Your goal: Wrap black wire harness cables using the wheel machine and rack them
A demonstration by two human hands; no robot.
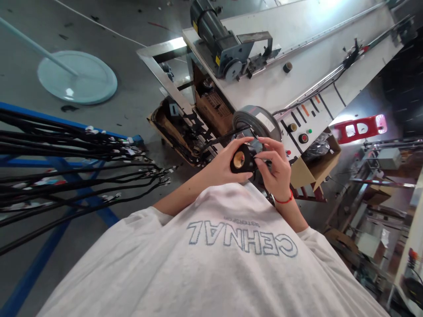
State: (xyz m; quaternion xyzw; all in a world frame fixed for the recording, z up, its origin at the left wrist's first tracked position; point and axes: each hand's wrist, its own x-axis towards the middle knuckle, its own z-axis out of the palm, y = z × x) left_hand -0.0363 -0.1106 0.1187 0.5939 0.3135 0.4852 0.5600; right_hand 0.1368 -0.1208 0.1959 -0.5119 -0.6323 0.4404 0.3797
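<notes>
The left hand (223,165) is curled round a black tape roll (249,163) (its tan core shows) just above the shirt (211,273); the right hand (276,167) has thumb and fingertip nearly meeting at the roll's edge, whether gripping tape I cannot tell. A cardboard box (299,171) on the right holds clear plastic (317,147); an open carton (169,141) holds dark items

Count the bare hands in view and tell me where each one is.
2. The left hand is wrapped around a black roll; the right hand, with a red bracelet at its wrist, is at the roll's right side. No others show.
</notes>
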